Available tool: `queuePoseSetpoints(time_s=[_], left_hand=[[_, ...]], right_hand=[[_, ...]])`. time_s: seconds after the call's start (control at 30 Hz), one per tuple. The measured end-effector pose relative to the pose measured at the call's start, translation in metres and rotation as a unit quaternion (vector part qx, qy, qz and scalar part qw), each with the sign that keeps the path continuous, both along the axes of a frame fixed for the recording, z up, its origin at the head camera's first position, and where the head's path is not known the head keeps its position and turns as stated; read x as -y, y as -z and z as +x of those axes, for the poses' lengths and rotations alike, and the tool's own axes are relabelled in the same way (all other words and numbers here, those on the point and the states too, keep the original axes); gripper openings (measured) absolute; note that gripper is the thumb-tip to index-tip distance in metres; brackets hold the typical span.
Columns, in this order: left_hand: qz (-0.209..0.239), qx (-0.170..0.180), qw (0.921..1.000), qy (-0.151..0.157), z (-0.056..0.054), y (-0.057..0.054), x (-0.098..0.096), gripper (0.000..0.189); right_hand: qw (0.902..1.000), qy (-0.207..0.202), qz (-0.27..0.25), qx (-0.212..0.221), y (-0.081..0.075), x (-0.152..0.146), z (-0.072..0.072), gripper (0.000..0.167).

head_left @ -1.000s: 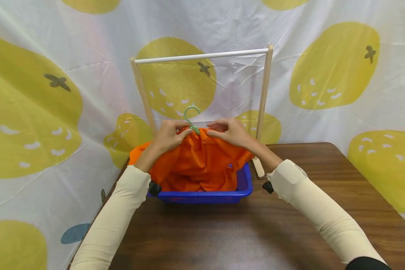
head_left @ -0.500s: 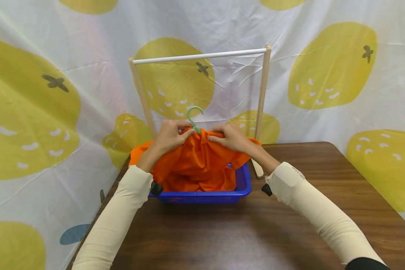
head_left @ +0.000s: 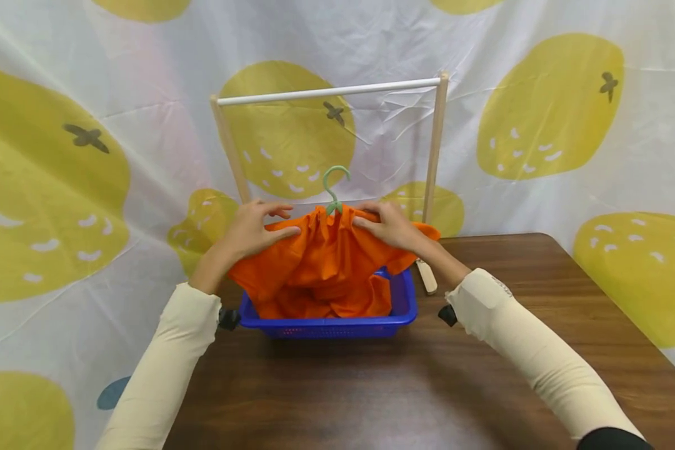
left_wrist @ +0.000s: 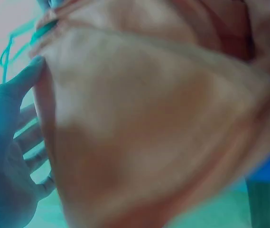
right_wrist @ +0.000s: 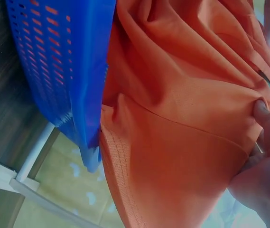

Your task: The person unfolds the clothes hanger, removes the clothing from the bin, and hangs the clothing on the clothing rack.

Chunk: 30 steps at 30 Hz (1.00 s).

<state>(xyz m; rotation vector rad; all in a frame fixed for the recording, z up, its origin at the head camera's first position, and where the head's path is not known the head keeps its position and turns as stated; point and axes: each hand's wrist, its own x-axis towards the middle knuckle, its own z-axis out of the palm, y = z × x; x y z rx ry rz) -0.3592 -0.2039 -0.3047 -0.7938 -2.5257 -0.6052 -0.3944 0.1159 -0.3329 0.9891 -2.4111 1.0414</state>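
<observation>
An orange short-sleeved shirt (head_left: 329, 250) hangs over a light green hanger (head_left: 334, 207), whose hook stands up through the gathered collar. Its lower part lies in a blue plastic basket (head_left: 337, 324). My right hand (head_left: 392, 226) pinches the shirt by the shoulder just right of the hook, thumb in front. In the right wrist view, the thumb (right_wrist: 266, 118) presses into the cloth. At the left shoulder, my left hand (head_left: 252, 230) has its thumb and fingers spread around the shirt's upper edge. The left wrist view shows those fingers (left_wrist: 30, 137) loosely extended behind the cloth.
Behind the basket stands a wooden rack with a white crossbar (head_left: 332, 92). One rack foot (head_left: 426, 278) rests on the brown wooden table (head_left: 500, 275), right of the basket. A fruit-patterned curtain (head_left: 394, 37) hangs behind and to the left.
My left hand has let go beside the hook and moved left along the shoulder, its fingers opening. The hanger has risen slightly and shifted right. My right hand keeps its pinch on the shirt.
</observation>
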Motion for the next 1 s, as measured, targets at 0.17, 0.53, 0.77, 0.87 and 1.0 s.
queuePoseSetpoints(time_s=[0.17, 0.53, 0.77, 0.87, 1.0], left_hand=[[0.022, 0.006, 0.9997, 0.011, 0.005, 0.008, 0.027, 0.030], [0.056, 0.014, 0.9981, 0.022, 0.005, 0.006, 0.036, 0.013], [0.100, 0.002, 0.9945, -0.030, -0.004, -0.017, 0.039, 0.024], [0.116, -0.018, 0.9914, -0.058, -0.011, -0.033, 0.040, 0.028], [0.132, -0.045, 0.9870, -0.080, -0.022, -0.058, 0.035, 0.027]], right_hand=[[0.9999, 0.013, 0.004, -0.005, -0.004, -0.005, -0.001, 0.019], [0.9978, 0.035, -0.046, -0.032, -0.014, -0.003, 0.003, 0.021], [0.9742, 0.060, -0.162, -0.144, -0.026, -0.016, 0.007, 0.026], [0.9731, 0.057, -0.165, -0.150, -0.028, -0.024, 0.008, 0.027], [0.9809, 0.055, -0.140, -0.123, -0.022, -0.033, 0.011, 0.028]])
